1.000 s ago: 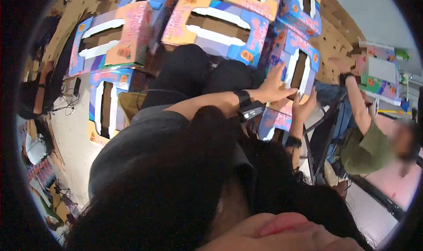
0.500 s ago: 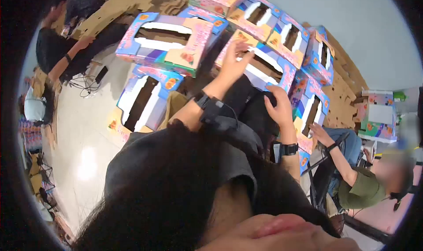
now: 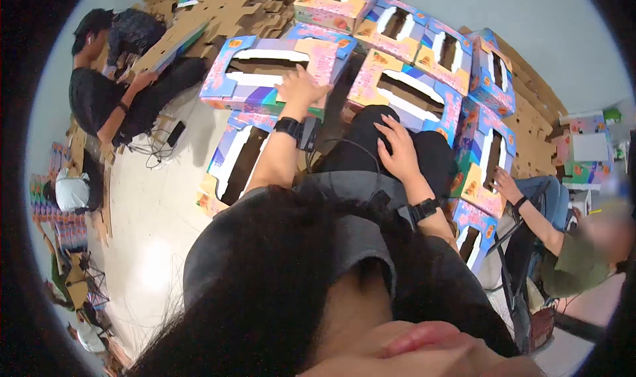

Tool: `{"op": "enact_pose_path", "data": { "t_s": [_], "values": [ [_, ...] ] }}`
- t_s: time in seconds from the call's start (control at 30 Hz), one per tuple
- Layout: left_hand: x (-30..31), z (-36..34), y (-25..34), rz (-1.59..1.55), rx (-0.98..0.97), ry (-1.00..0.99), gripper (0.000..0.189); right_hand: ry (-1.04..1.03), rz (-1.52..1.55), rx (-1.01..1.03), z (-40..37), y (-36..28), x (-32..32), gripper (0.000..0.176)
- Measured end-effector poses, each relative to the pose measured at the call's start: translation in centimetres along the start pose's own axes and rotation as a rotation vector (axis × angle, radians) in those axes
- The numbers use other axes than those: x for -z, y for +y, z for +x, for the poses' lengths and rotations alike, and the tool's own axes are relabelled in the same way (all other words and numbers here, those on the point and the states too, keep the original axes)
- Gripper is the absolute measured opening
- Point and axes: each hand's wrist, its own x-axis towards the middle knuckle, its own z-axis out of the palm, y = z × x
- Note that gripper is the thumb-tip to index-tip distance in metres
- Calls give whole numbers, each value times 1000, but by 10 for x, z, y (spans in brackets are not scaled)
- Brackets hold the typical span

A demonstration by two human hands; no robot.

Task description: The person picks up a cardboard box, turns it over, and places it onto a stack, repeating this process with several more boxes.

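Note:
My left hand (image 3: 301,88), fingers spread, rests on the right part of the top of a colourful printed box (image 3: 248,91) with a long white-edged opening. Over my dark-clad lap lies my right hand (image 3: 399,150), its fingers apart and nothing in it. Just ahead of that hand is another printed box (image 3: 371,79) with a similar opening. A further box (image 3: 217,173) stands below the one under my left hand, partly hidden by my forearm. Each of my wrists wears a black band with a device.
More printed boxes (image 3: 395,25) stand ahead and to the right, beside stacked flat cardboard (image 3: 533,129). A seated person (image 3: 93,105) handles a flat sheet at the left. At the right, a co-worker's hand (image 3: 508,186) touches a box (image 3: 487,158). Cables (image 3: 159,148) lie on the floor.
My left hand has moved left from the central box onto the left box. My right hand has lowered over my lap. The whole view has shifted, with boxes appearing further right.

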Motion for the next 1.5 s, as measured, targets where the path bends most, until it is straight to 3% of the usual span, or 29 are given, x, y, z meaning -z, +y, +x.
{"op": "enact_pose_path", "data": {
  "t_s": [0.1, 0.27, 0.4, 0.43, 0.53, 0.6, 0.7, 0.8, 0.87, 0.9, 1.0, 1.07, 1.13, 1.2, 1.27, 1.33, 1.4, 1.47, 1.5],
  "values": [
    [9, 4, 16, 17, 95, -63, 103, 8, -38, 1, -5, -4, -1, 39],
    [0, 4, 24, 88, 37, -33, 94, 24, -22, -15, -11, 1, -1, 40],
    [23, -4, 25, 10, 54, -137, 87, 26, 15, -27, -10, 4, -1, 40],
    [28, -6, 21, 36, 25, -87, 85, 36, 26, -19, -10, 5, -2, 40],
    [53, -1, -9, -182, -97, -69, 78, 36, 21, -36, -13, 1, 0, 40],
    [83, -8, -19, -533, -201, -35, 64, 27, 21, -36, -13, 4, 1, 40],
    [131, -35, -13, -806, -212, 72, 47, 27, 29, -31, -13, 6, 0, 40],
    [178, -77, 13, -641, -358, 151, 40, 37, 56, -34, -13, 7, -3, 39],
    [197, -97, 30, -328, -479, 292, 52, 43, 102, -47, -13, 7, -2, 39],
    [203, -106, 37, -170, -533, 361, 59, 64, 172, -67, -16, 7, 0, 39],
    [209, -135, 59, -29, -718, 460, 59, 148, 511, -391, -22, 19, 3, 35],
    [205, -153, 70, -78, -841, 462, 53, 338, 1130, -637, -22, 29, 23, 36],
    [196, -166, 76, -103, -938, 401, 50, 392, 1402, -675, -23, 34, 54, 47],
    [186, -179, 83, -145, -1025, 326, 50, 344, 1489, -739, -21, 34, 88, 62],
    [180, -195, 86, -184, -1048, 79, 61, 366, 1490, -826, -28, 35, 110, 73],
    [159, -204, 84, -225, -1151, -11, 59, 318, 1472, -821, -39, 31, 125, 79],
    [140, -212, 84, -180, -1240, -244, 57, 206, 1483, -852, -53, 16, 134, 74],
    [127, -220, 82, -207, -1297, -442, 62, 121, 1221, -984, -78, 22, 123, 65],
    [123, -221, 81, -164, -1352, -406, 67, 132, 1178, -1023, -80, 11, 126, 60]
  ]
}}
